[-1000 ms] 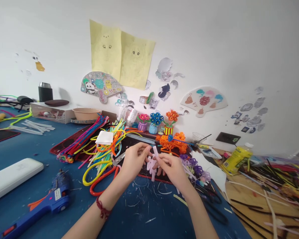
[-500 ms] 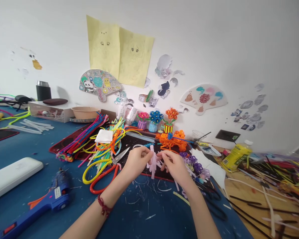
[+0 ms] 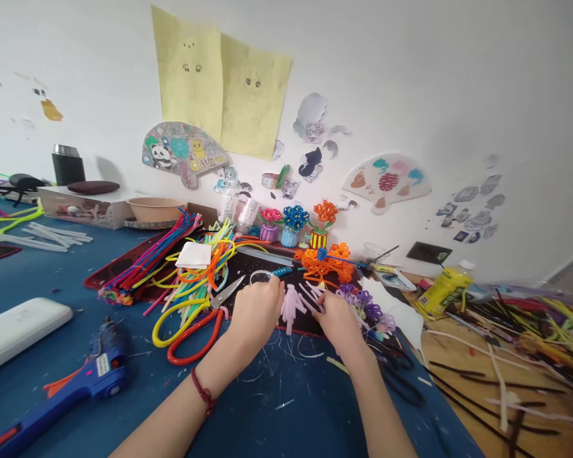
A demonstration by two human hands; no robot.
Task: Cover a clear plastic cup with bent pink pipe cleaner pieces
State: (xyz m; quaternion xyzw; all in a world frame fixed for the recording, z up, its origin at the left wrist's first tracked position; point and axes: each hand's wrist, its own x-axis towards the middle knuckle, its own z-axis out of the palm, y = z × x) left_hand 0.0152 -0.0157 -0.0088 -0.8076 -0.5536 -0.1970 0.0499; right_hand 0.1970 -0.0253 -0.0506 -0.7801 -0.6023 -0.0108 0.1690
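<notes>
My left hand (image 3: 256, 312) and my right hand (image 3: 335, 318) meet over a black mat (image 3: 267, 270) on the blue table (image 3: 277, 420). Between them is a small pale pink piece of bent pipe cleaners (image 3: 291, 305). The left hand's fingers are curled against its left side. The right hand pinches its pale strands from the right. Red-handled scissors (image 3: 205, 321) lie just left of my left hand. Purple pipe-cleaner flowers (image 3: 363, 308) lie right of my right hand.
A heap of coloured pipe cleaners (image 3: 191, 267) lies at the back left, orange flowers (image 3: 327, 264) behind the hands. A blue glue gun (image 3: 71, 388) and a white case (image 3: 14, 331) sit at the left. A yellow bottle (image 3: 439, 289) and dark pipe cleaners (image 3: 506, 356) crowd the right.
Both hands have dropped with the pink piece from above the mat down to its surface. The view has tilted slightly, shifting the scene down and left.
</notes>
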